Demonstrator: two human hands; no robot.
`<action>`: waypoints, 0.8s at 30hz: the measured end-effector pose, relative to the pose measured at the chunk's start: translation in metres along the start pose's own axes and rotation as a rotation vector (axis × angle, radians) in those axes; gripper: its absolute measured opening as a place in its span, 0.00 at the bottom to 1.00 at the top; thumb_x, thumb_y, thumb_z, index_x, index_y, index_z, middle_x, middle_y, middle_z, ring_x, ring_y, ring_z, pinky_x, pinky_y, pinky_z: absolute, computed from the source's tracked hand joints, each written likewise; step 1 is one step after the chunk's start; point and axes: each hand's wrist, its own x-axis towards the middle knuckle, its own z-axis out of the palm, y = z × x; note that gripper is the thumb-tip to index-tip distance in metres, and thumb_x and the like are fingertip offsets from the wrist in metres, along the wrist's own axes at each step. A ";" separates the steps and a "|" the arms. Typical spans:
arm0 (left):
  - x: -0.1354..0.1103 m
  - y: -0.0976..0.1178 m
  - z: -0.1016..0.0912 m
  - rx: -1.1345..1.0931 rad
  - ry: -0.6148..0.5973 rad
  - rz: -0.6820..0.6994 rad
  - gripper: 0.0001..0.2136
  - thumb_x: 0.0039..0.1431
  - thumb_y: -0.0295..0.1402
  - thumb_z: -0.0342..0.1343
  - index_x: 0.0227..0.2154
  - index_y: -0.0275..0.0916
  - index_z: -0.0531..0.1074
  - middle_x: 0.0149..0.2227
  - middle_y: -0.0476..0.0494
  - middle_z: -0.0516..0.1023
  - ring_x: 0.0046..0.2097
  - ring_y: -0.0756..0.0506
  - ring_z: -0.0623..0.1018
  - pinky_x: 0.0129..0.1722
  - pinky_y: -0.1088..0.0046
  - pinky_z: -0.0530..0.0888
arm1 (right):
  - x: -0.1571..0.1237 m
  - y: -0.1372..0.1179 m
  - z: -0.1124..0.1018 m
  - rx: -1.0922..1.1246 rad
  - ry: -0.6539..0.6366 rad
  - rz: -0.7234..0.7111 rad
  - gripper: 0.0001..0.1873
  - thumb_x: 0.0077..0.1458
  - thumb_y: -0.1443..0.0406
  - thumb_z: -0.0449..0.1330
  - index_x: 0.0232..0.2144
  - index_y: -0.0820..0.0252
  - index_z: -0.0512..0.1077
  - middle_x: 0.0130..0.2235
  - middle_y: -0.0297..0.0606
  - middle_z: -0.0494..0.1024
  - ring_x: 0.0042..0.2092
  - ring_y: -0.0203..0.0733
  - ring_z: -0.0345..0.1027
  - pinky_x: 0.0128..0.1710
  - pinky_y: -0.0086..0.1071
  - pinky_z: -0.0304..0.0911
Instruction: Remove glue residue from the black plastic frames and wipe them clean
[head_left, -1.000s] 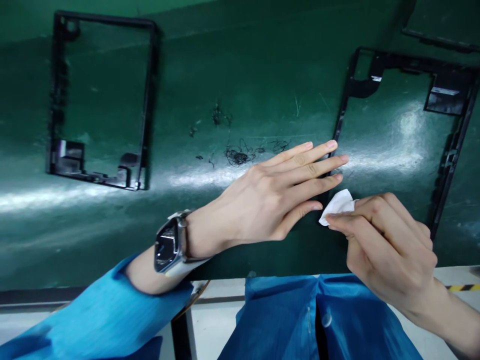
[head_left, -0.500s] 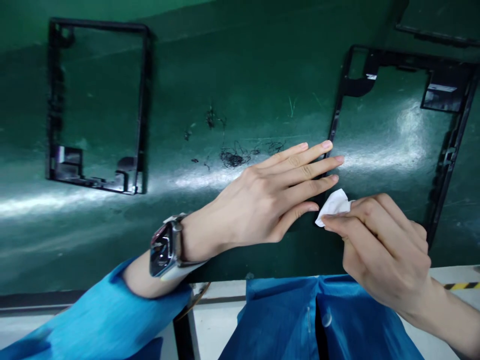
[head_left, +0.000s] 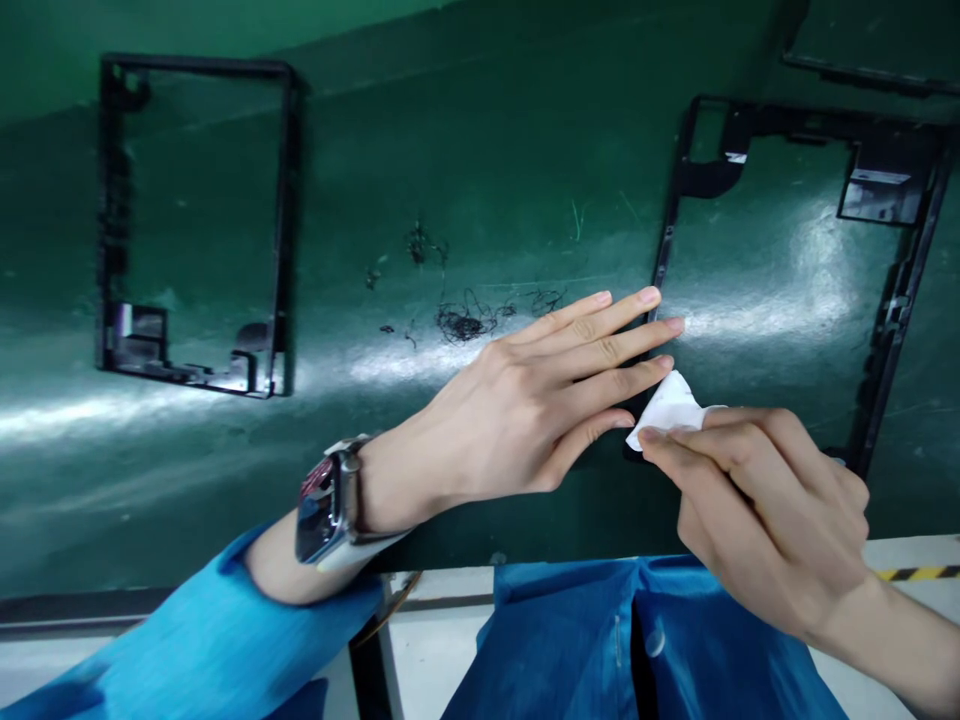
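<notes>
A black rectangular plastic frame (head_left: 892, 350) lies on the green table at the right. Across its left side rests my left hand (head_left: 532, 400), fingers stretched out, the fingertips on that edge of the frame. My right hand (head_left: 772, 510) pinches a small white cloth or wipe (head_left: 670, 410) between thumb and fingers. The wipe is at the frame's lower left corner, close to my left hand's fingertips. That corner and much of the lower side are hidden behind my right hand and the wipe.
Another black frame (head_left: 283, 230) lies at the left of the green table (head_left: 480, 130). Part of a third frame (head_left: 862, 75) shows at the top right. Tangled black strands (head_left: 461, 322) lie above my left hand. The table's front edge runs just before my body.
My right hand has shifted slightly right and down, its fingers turned a little, still holding the wipe. My left hand stays nearly in place. The view has shifted slightly.
</notes>
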 end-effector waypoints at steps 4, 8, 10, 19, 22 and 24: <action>0.000 0.000 0.000 0.018 -0.006 0.011 0.20 0.77 0.30 0.54 0.67 0.34 0.69 0.72 0.33 0.69 0.77 0.36 0.61 0.76 0.46 0.64 | 0.001 -0.001 -0.002 0.050 -0.001 -0.049 0.12 0.66 0.77 0.58 0.37 0.72 0.82 0.32 0.47 0.80 0.36 0.49 0.72 0.35 0.41 0.71; 0.000 -0.001 -0.001 0.031 -0.014 0.019 0.19 0.77 0.30 0.54 0.66 0.31 0.69 0.71 0.33 0.69 0.76 0.36 0.62 0.76 0.47 0.64 | -0.002 -0.001 -0.004 0.068 -0.064 -0.028 0.13 0.68 0.77 0.57 0.39 0.70 0.82 0.32 0.44 0.80 0.37 0.47 0.74 0.35 0.38 0.71; 0.001 -0.001 -0.001 0.031 -0.018 0.016 0.19 0.77 0.31 0.53 0.66 0.33 0.69 0.71 0.34 0.69 0.76 0.36 0.62 0.76 0.46 0.65 | -0.005 0.000 -0.005 0.057 -0.079 0.012 0.13 0.68 0.76 0.57 0.39 0.67 0.82 0.33 0.42 0.79 0.38 0.46 0.74 0.36 0.37 0.71; -0.001 -0.001 0.000 0.021 -0.013 0.010 0.19 0.77 0.31 0.53 0.66 0.35 0.70 0.72 0.36 0.69 0.77 0.37 0.61 0.76 0.47 0.64 | -0.012 0.004 -0.002 0.029 0.092 0.054 0.12 0.61 0.81 0.61 0.41 0.69 0.81 0.36 0.47 0.81 0.37 0.48 0.73 0.35 0.43 0.74; -0.002 -0.002 0.002 0.012 -0.003 0.015 0.19 0.76 0.30 0.54 0.65 0.32 0.70 0.71 0.34 0.69 0.77 0.37 0.61 0.76 0.48 0.63 | -0.013 0.006 -0.009 0.035 0.084 0.159 0.17 0.60 0.81 0.60 0.43 0.63 0.83 0.34 0.44 0.83 0.35 0.48 0.77 0.34 0.43 0.76; -0.002 -0.002 0.002 0.011 0.002 0.019 0.19 0.76 0.30 0.55 0.65 0.30 0.71 0.71 0.33 0.70 0.77 0.36 0.61 0.77 0.48 0.63 | -0.017 0.012 -0.018 0.111 0.006 0.220 0.20 0.58 0.81 0.62 0.47 0.59 0.83 0.35 0.41 0.84 0.34 0.47 0.79 0.32 0.41 0.76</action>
